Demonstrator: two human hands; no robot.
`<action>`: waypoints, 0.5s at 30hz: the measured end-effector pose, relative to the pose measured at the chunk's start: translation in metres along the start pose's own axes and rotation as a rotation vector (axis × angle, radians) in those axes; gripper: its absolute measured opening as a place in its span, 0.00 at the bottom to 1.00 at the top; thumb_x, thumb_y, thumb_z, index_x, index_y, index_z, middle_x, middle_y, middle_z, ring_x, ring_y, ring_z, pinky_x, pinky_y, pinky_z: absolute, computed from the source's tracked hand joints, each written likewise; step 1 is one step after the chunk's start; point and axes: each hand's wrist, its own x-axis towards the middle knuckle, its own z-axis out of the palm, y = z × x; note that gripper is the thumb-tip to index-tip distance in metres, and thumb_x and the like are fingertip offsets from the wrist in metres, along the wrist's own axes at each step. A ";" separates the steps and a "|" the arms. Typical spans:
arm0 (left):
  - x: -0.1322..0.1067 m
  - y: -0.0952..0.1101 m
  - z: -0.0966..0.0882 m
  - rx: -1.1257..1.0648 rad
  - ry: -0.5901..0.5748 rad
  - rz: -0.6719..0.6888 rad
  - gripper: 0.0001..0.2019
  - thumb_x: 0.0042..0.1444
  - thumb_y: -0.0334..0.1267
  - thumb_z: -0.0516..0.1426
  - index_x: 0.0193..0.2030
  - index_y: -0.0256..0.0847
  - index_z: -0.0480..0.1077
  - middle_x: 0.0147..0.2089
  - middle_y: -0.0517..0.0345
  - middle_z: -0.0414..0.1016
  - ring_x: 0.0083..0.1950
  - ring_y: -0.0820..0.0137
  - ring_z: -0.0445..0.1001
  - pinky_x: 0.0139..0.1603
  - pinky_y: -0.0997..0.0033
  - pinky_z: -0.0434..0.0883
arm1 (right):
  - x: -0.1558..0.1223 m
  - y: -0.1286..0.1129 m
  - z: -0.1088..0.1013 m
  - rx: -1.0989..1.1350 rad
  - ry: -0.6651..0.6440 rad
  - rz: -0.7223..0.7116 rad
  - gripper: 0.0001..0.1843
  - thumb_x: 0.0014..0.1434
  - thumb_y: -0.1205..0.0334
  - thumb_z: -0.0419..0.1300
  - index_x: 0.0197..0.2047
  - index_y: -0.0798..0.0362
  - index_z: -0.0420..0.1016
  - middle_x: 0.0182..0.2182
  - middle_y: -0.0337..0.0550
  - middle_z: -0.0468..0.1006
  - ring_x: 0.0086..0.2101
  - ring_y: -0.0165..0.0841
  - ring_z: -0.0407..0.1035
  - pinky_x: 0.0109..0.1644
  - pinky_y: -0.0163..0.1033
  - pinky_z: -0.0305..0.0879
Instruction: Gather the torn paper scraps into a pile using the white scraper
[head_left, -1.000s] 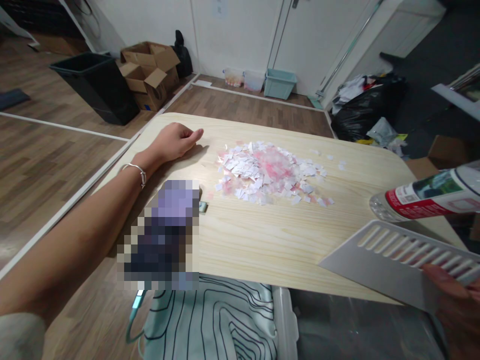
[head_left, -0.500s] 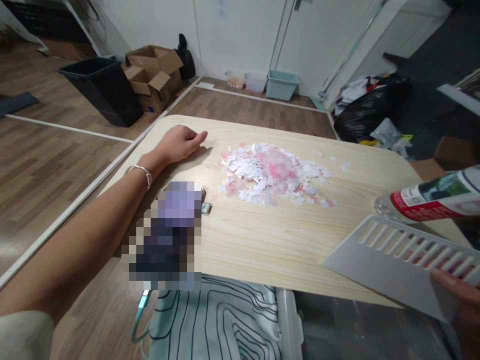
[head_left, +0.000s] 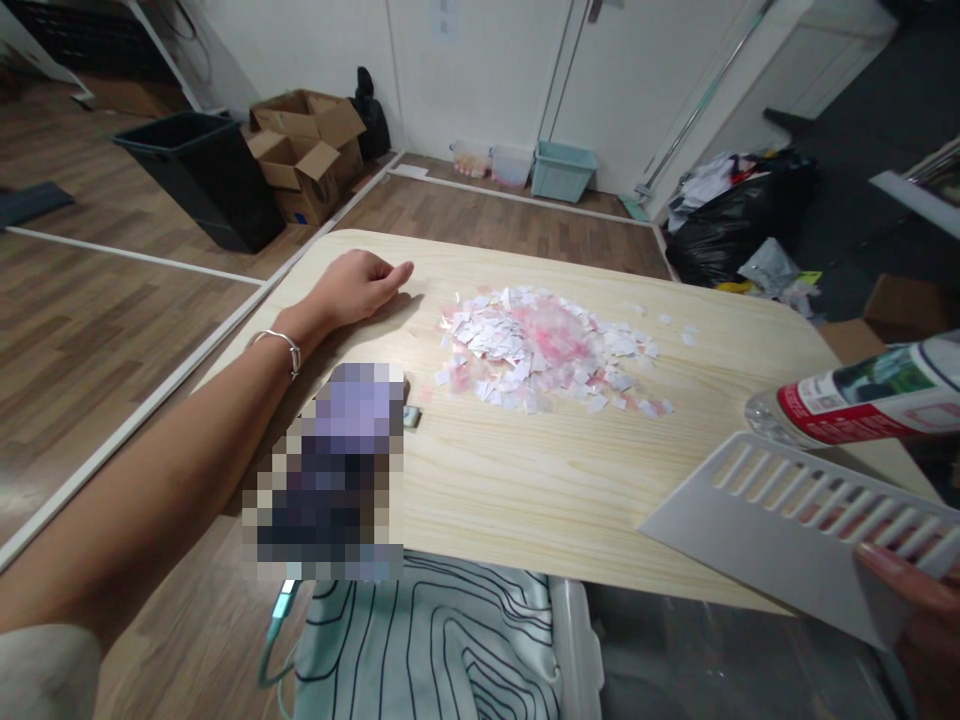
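Observation:
My left hand rests on the left side of the pale wooden tabletop. Its fingers curl under the palm, the thumb points right, and nothing shows in it. A white slotted plastic scraper is in my right hand at the lower right, tilted over the table's front edge. In the table's middle spreads a loose heap of small white and pink paper or film scraps, apart from both hands. Just beyond the scraper lies a clear bottle with a red and white label, tilted sideways.
A pixelated phone-like object with a cable lies near my left forearm, beside a small pale piece. Patterned cloth shows below the table. Beyond stand a black bin, cardboard boxes, a blue tub and black bags.
Both hands and the scraper keep nearly the same places. The whole view has shifted very slightly; the scrap heap looks unchanged.

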 end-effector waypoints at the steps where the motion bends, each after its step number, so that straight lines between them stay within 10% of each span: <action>1: 0.000 -0.001 0.000 -0.004 -0.001 0.006 0.37 0.83 0.55 0.54 0.18 0.51 0.56 0.16 0.59 0.56 0.27 0.65 0.61 0.46 0.54 0.62 | 0.000 0.000 0.000 -0.001 -0.001 0.004 0.18 0.45 0.48 0.90 0.26 0.36 0.85 0.34 0.47 0.92 0.35 0.56 0.86 0.39 0.61 0.86; 15: 0.003 -0.008 0.003 -0.010 -0.001 0.021 0.36 0.83 0.58 0.54 0.19 0.51 0.59 0.17 0.58 0.59 0.29 0.64 0.62 0.46 0.55 0.62 | -0.001 -0.001 0.003 -0.036 0.014 -0.005 0.19 0.47 0.38 0.92 0.26 0.34 0.90 0.31 0.48 0.90 0.31 0.56 0.84 0.35 0.64 0.88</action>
